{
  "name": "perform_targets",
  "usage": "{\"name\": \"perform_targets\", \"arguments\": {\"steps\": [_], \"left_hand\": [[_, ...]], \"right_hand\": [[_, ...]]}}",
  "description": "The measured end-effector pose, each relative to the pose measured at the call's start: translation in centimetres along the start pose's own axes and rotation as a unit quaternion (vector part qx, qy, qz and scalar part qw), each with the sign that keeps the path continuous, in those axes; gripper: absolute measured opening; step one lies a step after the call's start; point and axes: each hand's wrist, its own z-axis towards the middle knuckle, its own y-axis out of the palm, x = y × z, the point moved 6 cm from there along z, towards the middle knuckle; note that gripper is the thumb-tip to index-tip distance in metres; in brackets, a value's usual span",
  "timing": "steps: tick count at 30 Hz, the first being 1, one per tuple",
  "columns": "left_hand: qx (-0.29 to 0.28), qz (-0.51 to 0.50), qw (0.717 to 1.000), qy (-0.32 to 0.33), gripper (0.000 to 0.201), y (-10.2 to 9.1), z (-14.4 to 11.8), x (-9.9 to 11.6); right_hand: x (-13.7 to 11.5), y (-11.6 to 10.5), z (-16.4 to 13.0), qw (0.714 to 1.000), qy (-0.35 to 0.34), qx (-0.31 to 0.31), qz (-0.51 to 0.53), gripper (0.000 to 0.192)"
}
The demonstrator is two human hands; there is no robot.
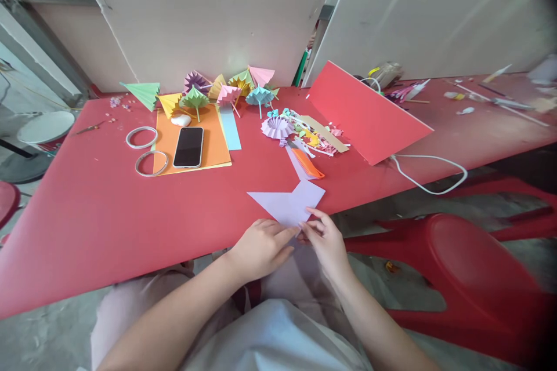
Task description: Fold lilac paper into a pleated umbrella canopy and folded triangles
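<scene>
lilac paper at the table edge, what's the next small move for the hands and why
Probably press the fold flat. Both the left hand and the right hand pinch the near corner of the lilac paper, which lies partly folded at the near edge of the red table. A finger run along the crease looks like the natural move, since the far flaps lie flat already.

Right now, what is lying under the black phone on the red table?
The phone lies screen-up on an orange paper sheet, which rests on the red table. A white ring overlaps the sheet's left edge. Whatever is directly beneath the phone is covered.
</scene>
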Motion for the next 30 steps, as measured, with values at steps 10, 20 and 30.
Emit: {"name": "perform_targets", "arguments": {"steps": [10, 20, 30], "left_hand": [[0.165, -0.218, 0.929, -0.249, 0.032, -5.0, -1.1, -7.1], [0.178, -0.468, 0.840, -0.208, 0.043, -4.8, -1.0, -6.6], [0.186, -0.374, 0.895, -0.153, 0.028, -5.7, -1.2, -5.3]], "right_hand": [[-5.4, 0.4, -1.6, 0.923, -0.294, -0.081, -0.236, 0.020], [-10.3, 3.6, -0.1, 0.882, -0.379, -0.038, -0.279, 0.023], [-10.5, 7.2, 0.3, 0.939, -0.285, -0.070, -0.179, 0.061]]}}
